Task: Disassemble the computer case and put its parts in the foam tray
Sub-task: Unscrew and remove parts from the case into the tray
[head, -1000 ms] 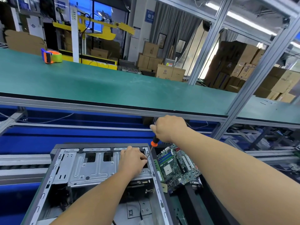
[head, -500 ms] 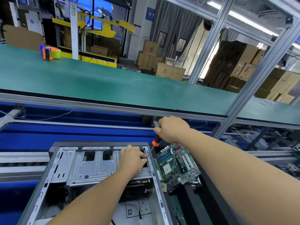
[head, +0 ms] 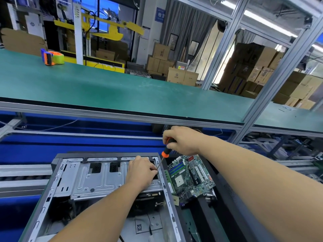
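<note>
- Computer case (head: 97,198): lies open at the lower left of the view, side panel off, its metal frame and inner floor exposed.
- Drive cage (head: 97,177): silver stamped-metal bracket spanning the far end of the case, with two dark slots in its top face.
- Left hand (head: 142,172): rests on the right end of the drive cage, fingers curled and pressed together around the screwdriver's tip area; what lies under the fingertips cannot be told.
- Right hand (head: 183,140): raised above the far right corner of the case, fingers wrapped around the screwdriver handle.
- Screwdriver (head: 165,153): black-and-orange handle, thin metal shaft slanting down and to the left, its tip meeting the left hand at the right rim of the case.
- Circuit board (head: 190,177): green, tilted, just beside the right wall of the case, lying in a dark tray (head: 220,198) that runs along the lower right.
- Green bench (head: 122,95): long work surface across the middle of the view, above the blue conveyor level.
- Tape dispenser (head: 52,57): orange, blue and green, standing on the far left of the bench, well apart from the hands.
- Cardboard boxes (head: 181,75): stacked beyond the bench.
</note>
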